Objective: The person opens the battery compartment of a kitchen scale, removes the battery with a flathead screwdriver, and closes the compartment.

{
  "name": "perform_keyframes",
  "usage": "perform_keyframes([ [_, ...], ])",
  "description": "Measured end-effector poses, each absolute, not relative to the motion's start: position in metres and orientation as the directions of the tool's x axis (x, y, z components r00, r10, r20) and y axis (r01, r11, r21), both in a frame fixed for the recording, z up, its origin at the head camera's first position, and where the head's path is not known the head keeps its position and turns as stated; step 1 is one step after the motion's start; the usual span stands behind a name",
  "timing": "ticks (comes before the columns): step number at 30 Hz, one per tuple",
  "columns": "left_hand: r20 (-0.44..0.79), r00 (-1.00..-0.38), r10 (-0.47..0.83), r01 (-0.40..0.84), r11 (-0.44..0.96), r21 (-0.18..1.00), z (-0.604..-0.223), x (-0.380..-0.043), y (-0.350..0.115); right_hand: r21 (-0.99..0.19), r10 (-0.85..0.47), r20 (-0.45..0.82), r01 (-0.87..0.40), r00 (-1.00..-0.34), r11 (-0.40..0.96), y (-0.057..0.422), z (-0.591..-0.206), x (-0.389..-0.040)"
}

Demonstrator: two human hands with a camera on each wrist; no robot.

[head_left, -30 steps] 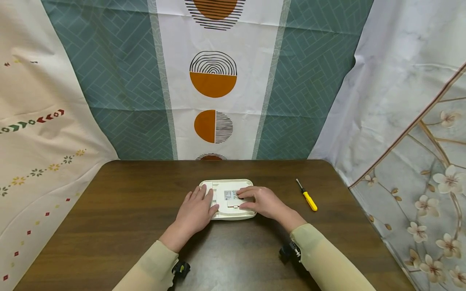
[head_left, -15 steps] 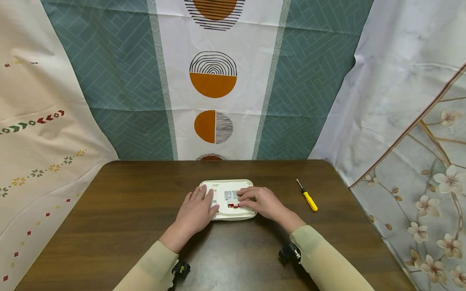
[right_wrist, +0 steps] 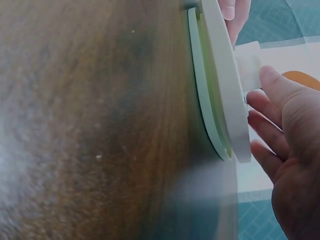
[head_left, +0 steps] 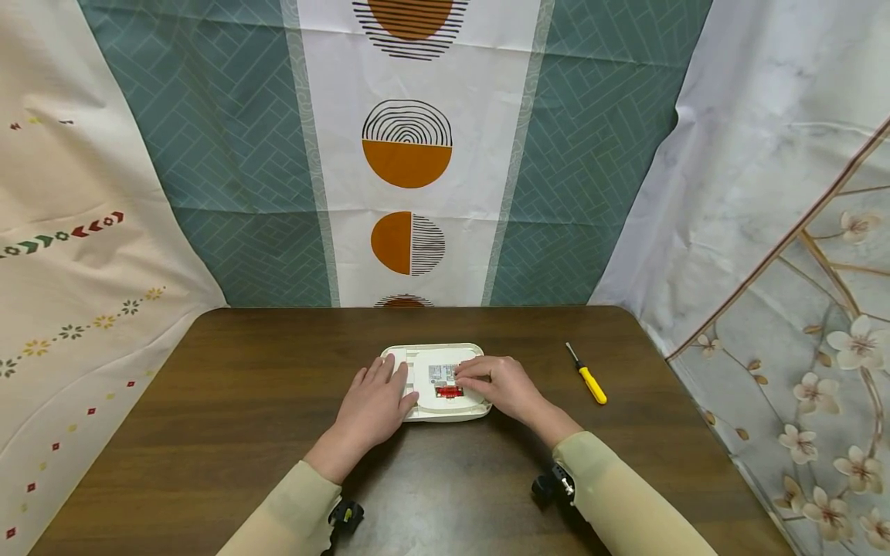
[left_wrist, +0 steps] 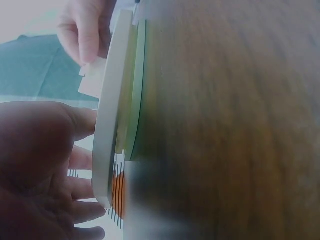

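Note:
A white, flat device with rounded corners (head_left: pixel 431 417) lies on the table, its underside apparently facing up. My left hand (head_left: pixel 375 401) rests on its left end with fingers spread and fairly straight. My right hand (head_left: pixel 502 386) pinches a white battery cover (right_wrist: pixel 249 65) between thumb and fingers. That cover, bearing a printed label, stands tilted up from the device, as both wrist views show. Below the cover's raised edge, red batteries (head_left: pixel 449 391) show in an uncovered compartment; how many there are is unclear. The fingers of my right hand hide part of the cover.
A screwdriver (head_left: pixel 589 378) with a yellow and black handle lies to the right of the device. The brown wooden table (head_left: pixel 264 371) reaches to patterned curtains (head_left: pixel 410 193) behind and at both sides.
My right hand has raised the near edge of the battery cover. Red batteries, hidden one second ago, have come into sight. The left hand has stayed in place.

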State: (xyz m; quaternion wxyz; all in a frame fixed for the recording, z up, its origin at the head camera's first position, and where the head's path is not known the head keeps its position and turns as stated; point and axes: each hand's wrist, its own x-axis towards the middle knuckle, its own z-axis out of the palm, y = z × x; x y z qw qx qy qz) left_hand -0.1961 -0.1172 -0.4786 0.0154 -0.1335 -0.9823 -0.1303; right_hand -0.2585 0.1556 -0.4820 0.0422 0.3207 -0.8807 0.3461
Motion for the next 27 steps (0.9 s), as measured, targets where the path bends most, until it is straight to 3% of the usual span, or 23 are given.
perform_keyframes([
  [8,0.073,-0.963,0.259,0.269,0.928,0.258,-0.478,-0.195,-0.118,-0.585,-0.513,0.318,-0.59,-0.798,0.556,0.156,-0.478,-0.258],
  [15,0.069,-0.962,0.263,0.272,0.926,0.264,-0.476,-0.195,-0.119,-0.518,-0.484,0.395,-0.625,-0.78,0.584,0.166,-0.471,-0.259],
  [27,0.08,-0.96,0.268,0.28,0.926,0.254,-0.476,-0.192,-0.119,-0.432,-0.445,0.42,-0.605,-0.791,0.669,0.193,-0.465,-0.266],
])
